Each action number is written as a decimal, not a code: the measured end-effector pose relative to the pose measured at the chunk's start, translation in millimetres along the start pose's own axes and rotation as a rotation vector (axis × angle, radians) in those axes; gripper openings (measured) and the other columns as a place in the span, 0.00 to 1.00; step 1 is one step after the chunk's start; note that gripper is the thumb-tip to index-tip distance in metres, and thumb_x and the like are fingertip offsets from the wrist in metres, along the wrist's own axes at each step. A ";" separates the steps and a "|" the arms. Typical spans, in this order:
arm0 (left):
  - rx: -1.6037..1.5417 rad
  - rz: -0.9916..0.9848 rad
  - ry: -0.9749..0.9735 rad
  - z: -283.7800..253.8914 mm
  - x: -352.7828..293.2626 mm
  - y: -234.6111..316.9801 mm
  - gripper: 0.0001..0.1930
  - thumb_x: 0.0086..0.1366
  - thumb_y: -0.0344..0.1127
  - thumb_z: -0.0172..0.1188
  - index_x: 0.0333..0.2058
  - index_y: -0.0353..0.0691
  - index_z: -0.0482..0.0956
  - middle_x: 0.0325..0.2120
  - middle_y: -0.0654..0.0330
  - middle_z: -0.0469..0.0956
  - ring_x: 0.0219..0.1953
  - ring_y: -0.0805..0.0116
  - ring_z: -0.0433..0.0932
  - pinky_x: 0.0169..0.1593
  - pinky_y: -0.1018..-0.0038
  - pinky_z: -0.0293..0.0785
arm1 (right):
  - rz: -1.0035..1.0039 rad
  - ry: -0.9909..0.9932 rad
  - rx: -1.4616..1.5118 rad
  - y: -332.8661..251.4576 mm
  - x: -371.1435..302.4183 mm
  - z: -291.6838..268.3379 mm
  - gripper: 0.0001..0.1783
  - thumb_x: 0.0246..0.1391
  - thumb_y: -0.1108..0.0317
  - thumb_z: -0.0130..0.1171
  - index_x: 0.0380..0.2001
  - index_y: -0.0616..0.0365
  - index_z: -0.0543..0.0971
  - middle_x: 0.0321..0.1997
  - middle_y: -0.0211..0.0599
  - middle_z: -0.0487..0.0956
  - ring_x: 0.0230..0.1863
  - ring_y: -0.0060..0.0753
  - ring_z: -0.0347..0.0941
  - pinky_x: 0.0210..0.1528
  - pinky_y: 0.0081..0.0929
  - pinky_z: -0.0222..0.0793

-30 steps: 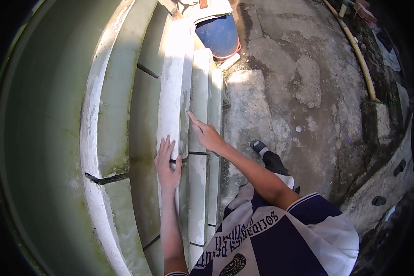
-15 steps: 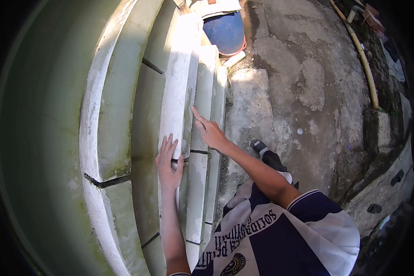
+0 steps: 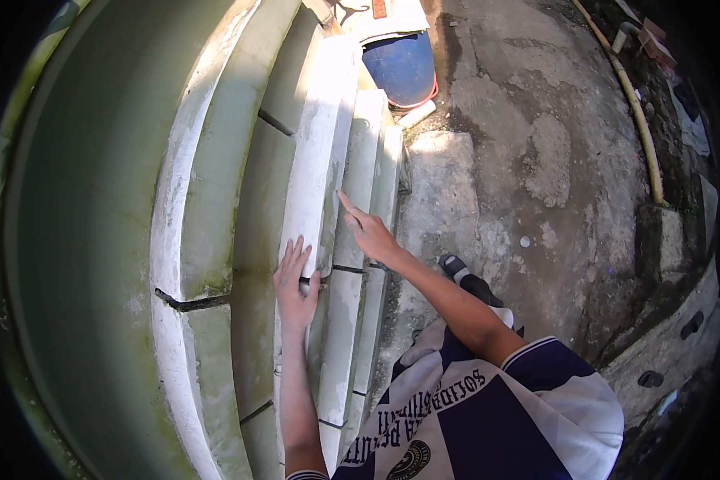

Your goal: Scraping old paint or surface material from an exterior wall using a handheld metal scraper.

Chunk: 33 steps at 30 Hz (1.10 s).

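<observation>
A long white-topped, pale green block (image 3: 318, 168) forms one ledge of a stepped row of similar blocks. My left hand (image 3: 296, 288) lies over its near end, fingers spread on the top and thumb by the end edge. It is open and grips nothing that I can see. My right hand (image 3: 370, 236) is at the block's right side, its index finger stretched out with the tip at that side face. The other fingers are partly curled and nothing shows in them. A dark gap (image 3: 348, 269) runs across the lower ledge between the hands.
Higher ledges with a dark joint (image 3: 190, 302) rise on the left beside a green wall (image 3: 88, 240). A blue barrel (image 3: 400, 68) with a board on top stands at the far end. A rough concrete floor (image 3: 528, 160) lies right, bordered by a yellowish pole (image 3: 634, 104).
The whole view has shifted slightly, with the blocks and barrel a little further right. Both hands keep nearly the same places on the block.
</observation>
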<state>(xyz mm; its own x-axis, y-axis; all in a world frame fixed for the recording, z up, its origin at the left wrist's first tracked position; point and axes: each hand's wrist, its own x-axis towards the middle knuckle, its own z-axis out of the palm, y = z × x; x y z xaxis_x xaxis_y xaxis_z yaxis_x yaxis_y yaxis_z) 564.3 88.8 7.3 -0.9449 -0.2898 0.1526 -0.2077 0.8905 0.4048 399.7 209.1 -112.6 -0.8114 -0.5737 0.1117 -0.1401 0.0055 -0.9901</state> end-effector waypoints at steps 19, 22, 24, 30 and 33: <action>-0.023 -0.043 0.005 0.9 0.7 1.3 0.25 0.66 0.33 0.60 0.62 0.47 0.75 0.69 0.60 0.67 0.74 0.57 0.59 0.72 0.55 0.51 | 0.435 -0.240 0.255 -57.2 6.9 -29.0 0.31 0.74 0.60 0.44 0.76 0.36 0.55 0.18 0.36 0.72 0.14 0.31 0.67 0.24 0.33 0.74; -0.015 -0.031 0.008 -1.0 3.4 5.0 0.25 0.66 0.33 0.60 0.63 0.47 0.75 0.69 0.61 0.67 0.74 0.57 0.59 0.72 0.55 0.51 | 0.472 -0.255 0.359 -50.4 24.7 -37.6 0.30 0.74 0.59 0.44 0.76 0.35 0.56 0.16 0.31 0.65 0.12 0.21 0.63 0.17 0.28 0.68; -0.017 -0.033 0.013 -1.2 3.3 5.4 0.25 0.66 0.33 0.60 0.63 0.46 0.75 0.69 0.61 0.67 0.74 0.57 0.59 0.72 0.55 0.51 | 0.390 -0.208 0.239 -45.5 24.3 -35.3 0.30 0.73 0.59 0.44 0.76 0.36 0.58 0.17 0.35 0.69 0.12 0.25 0.65 0.18 0.31 0.70; -0.009 -0.024 0.034 0.3 -4.4 -0.7 0.25 0.66 0.33 0.59 0.62 0.46 0.75 0.69 0.61 0.67 0.74 0.57 0.59 0.72 0.55 0.52 | 0.157 -0.125 -0.287 11.5 20.0 -15.8 0.28 0.67 0.63 0.47 0.70 0.46 0.66 0.36 0.63 0.82 0.34 0.61 0.80 0.42 0.50 0.78; -0.012 -0.020 0.041 0.1 -6.1 5.8 0.25 0.66 0.33 0.59 0.62 0.46 0.74 0.69 0.60 0.68 0.74 0.56 0.59 0.72 0.55 0.52 | 0.396 -0.360 -0.446 94.1 5.6 -30.8 0.28 0.59 0.64 0.53 0.63 0.54 0.72 0.43 0.65 0.81 0.45 0.65 0.80 0.50 0.55 0.76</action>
<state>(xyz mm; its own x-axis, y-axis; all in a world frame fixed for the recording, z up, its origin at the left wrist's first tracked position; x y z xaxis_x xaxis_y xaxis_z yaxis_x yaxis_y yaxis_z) 568.8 95.8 8.6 -0.9293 -0.3220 0.1810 -0.2234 0.8801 0.4190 364.5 231.6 -202.5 -0.6218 -0.6943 -0.3623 -0.1548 0.5625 -0.8122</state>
